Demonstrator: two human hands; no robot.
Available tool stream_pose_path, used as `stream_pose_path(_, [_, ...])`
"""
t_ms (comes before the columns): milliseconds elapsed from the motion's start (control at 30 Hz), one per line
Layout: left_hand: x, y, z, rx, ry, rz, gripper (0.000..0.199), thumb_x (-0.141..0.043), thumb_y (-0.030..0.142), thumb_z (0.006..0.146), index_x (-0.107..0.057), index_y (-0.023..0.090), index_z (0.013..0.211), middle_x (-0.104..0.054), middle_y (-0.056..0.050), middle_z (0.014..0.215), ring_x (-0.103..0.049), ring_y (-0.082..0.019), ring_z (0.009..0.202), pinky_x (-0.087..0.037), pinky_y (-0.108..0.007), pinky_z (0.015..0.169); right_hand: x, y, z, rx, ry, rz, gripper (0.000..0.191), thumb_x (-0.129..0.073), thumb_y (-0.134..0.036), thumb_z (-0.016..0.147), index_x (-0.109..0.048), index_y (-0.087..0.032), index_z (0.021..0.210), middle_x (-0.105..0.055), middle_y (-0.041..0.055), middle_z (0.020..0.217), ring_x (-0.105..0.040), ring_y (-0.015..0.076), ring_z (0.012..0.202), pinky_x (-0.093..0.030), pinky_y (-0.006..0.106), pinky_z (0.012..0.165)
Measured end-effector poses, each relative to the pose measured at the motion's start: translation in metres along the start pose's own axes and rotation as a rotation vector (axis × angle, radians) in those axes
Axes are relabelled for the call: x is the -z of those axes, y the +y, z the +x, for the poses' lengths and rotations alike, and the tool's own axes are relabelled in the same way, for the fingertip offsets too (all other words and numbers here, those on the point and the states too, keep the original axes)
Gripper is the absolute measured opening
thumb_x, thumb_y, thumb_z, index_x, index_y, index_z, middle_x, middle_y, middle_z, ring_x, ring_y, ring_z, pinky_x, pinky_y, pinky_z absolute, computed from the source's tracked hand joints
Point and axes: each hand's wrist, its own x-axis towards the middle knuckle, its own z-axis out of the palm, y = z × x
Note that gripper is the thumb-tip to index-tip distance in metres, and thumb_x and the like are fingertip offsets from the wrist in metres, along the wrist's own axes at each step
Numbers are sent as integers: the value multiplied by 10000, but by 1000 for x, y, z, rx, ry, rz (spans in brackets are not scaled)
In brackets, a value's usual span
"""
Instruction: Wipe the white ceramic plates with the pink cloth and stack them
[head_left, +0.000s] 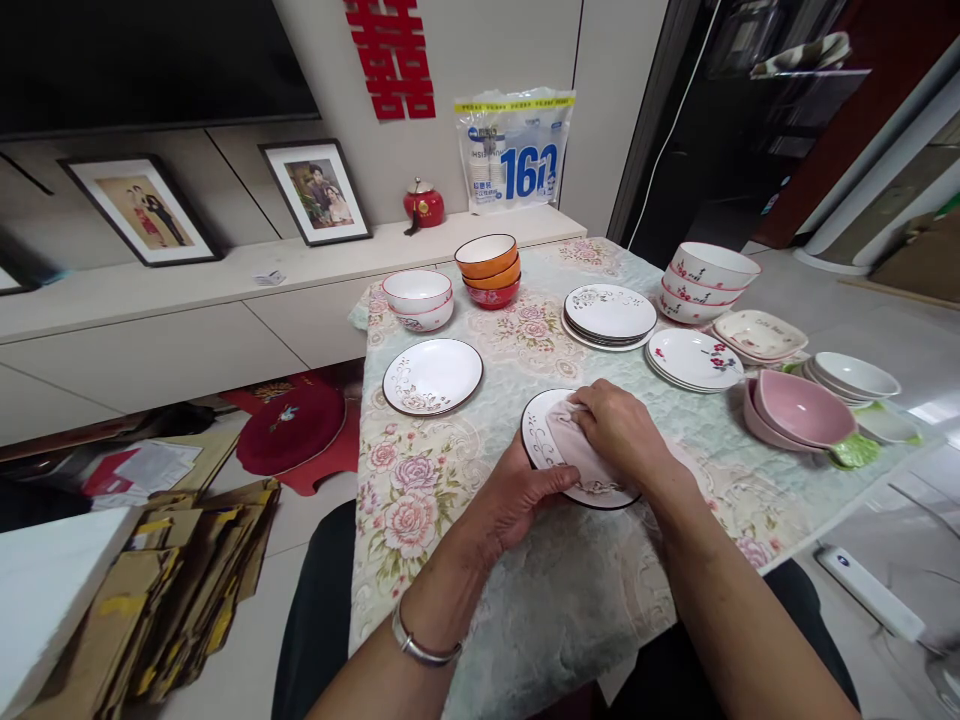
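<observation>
Currently, left hand [517, 495] grips round white dark-rimmed patterned plate [541, 432]; right hand [619, 425], fingers curled, presses pale pink cloth [574, 440] against it.

Hands [571, 450] holding dark-rimmed plate [541, 434], pink cloth [577, 440] on it.

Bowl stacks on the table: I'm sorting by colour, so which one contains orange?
The one with two round orange ceramic bowls above one patterned red bowl, just right of two white, red-rimmed bowls; no other stack shows orange.
</observation>
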Motion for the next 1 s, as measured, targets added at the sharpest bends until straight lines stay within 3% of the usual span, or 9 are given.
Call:
stream_pose_path(100, [-1, 0, 0, -3, -8, 26, 699, -844, 188, 643, -563, 196, 1282, -664, -125, 1223, -609, -306, 1111, -495, -419, 917, 11, 3, -5, -41, -86, -140, 242, -473, -152, 885, -692, -137, 986, -680, 137, 963, -623, 227, 855, -381, 307, 711])
stream_pose_path(233, [-3, 0, -1, -9, 9, 35, 650, -833, 236, 678, -565, 185, 1268, -641, -132, 1267, -589, -310, 1148, -485, -427, 941, 16, -1, -7, 37, -142, -110, 178, -502, -162, 861, -676, -150, 901, -684, 116, 914, -612, 213, 820, -363, 298, 692])
stream_pose_path(433, [-4, 1, -2, 3, -7, 54, 463, -733, 363, 797, -608, 159, 1194, -663, -134, 1200, -620, -283, 1068, -513, -385, 843, 8, -11, -6, 296, -89, 255, 208, -528, -111, 824, -704, -186, 907, -669, 57, 938, -590, 168, 857, -397, 257, 752])
stream_pose_path(567, [-4, 0, -2, -16, 33, 38, 455, -657, 407, 854, -600, 152, 1226, -694, -120, 1096, -648, -233, 932, -506, -324, 762, 13, -2, -8, 427, -271, 515, 195, -574, -115, 795, -713, -213, 890, -688, 3, 908, -601, 148, 847, -429, 244, 782])
stream_pose_path(667, [-6, 1, -1, -5, 38, 4, 492, -625, 433, 867, -587, 144, 1264, -701, -130, 1070, -651, -245, 934, -502, -322, 749, 19, 11, -10, 374, -388, 525, 231, -597, -107, 750, -730, -225, 897, -710, -5, 918, -620, 169, 881, -448, 262, 805])
stream_pose_path(733, [-7, 2, -1, 29, 55, 7, 502, -656, 415, 837, -593, 139, 1252, -708, -135, 1035, -655, -266, 930, -513, -354, 752, 20, 20, -9, 275, -391, 480, 256, -594, -95, 715, -742, -229, 874, -720, -2, 904, -630, 182, 862, -456, 268, 780])
stream_pose_path(900, [-10, 5, -1, 64, 121, 54, 581, -786, 221, 673, -591, 172, 1219, -710, -112, 1044, -658, -274, 917, -531, -400, 781, 12, 25, -3, 8, -180, 244, 288, -549, -126, 776, -749, -212, 965, -719, 62, 994, -631, 209, 896, -443, 282, 771])
stream_pose_path(1000, [-8, 4, -1, 63, 120, 52, 591, -770, 194, 673, -576, 188, 1232, -697, -111, 1091, -655, -278, 944, -535, -409, 793, 8, 14, 0, -20, -78, 71, 287, -528, -184, 860, -728, -172, 1066, -685, 120, 1029, -615, 230, 923, -426, 305, 797])
